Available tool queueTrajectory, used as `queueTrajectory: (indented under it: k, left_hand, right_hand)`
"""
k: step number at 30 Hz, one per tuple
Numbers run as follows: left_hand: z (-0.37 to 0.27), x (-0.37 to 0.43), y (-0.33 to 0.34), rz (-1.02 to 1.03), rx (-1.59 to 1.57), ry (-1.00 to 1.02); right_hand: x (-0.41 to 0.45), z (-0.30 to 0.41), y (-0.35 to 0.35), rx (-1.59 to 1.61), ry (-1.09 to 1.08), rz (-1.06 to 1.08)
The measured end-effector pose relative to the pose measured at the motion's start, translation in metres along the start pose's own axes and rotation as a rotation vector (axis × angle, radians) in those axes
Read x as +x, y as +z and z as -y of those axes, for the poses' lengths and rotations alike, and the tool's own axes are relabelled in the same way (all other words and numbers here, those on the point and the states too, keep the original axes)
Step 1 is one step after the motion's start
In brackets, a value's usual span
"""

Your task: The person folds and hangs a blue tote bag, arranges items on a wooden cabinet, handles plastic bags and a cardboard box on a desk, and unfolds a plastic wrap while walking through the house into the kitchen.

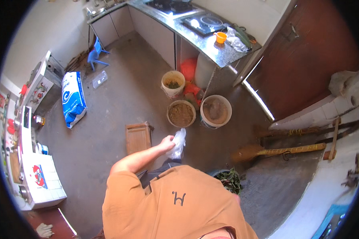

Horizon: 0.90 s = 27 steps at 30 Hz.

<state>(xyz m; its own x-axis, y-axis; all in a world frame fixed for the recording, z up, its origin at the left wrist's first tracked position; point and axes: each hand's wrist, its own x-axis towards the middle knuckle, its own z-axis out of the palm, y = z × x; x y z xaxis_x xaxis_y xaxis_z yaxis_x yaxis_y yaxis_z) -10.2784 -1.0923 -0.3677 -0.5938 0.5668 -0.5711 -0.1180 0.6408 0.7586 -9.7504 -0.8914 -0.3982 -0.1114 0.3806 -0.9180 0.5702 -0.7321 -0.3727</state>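
Note:
My left hand (167, 143) is closed on a crumpled clear plastic bag (177, 144), which hangs over the floor in front of my legs. Just beyond the bag stands a round tub of brown crumbly material (181, 114). Right of that tub is a white bucket (216, 111) with brownish contents, and behind it a bucket with green scraps (173, 84). A wooden stool (138, 138) stands left of the hand. My right hand is out of view; only a sliver of skin shows at the shirt's right edge, beside a container of leafy greens (232, 180).
A blue and white sack (74, 98), a clear plastic container (100, 79) and a blue plastic chair (96, 55) are at the left. A broom (290, 150) lies at the right. An orange cup (220, 37) sits on the stone counter (208, 49), near a brown door (311, 59).

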Motion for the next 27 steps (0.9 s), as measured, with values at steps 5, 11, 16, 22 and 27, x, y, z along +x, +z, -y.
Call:
queueTrajectory:
  k: [5,11,16,22,27]
  left_hand:
    - [-0.092,0.084,-0.018,-0.130,0.219,0.062]
    - [-0.134,0.240,-0.004,-0.397,0.058,0.160]
    - [-0.153,0.339,-0.033,-0.497,0.320,0.038]
    - [-0.126,0.245,-0.063,-0.216,0.315,0.325]
    - [-0.053,0.080,-0.084,-0.084,0.463,0.021]
  right_hand:
    - [0.014,-0.004,0.032,-0.081,0.055,-0.112]
    - [0.030,0.022,0.064,-0.310,-0.188,-0.098]
    - [0.035,0.152,0.096,-0.302,-0.145,0.076]
    - [0.069,0.356,0.096,-0.280,-0.078,0.022]
    - [0.146,0.425,0.097,-0.170,-0.197,0.113]
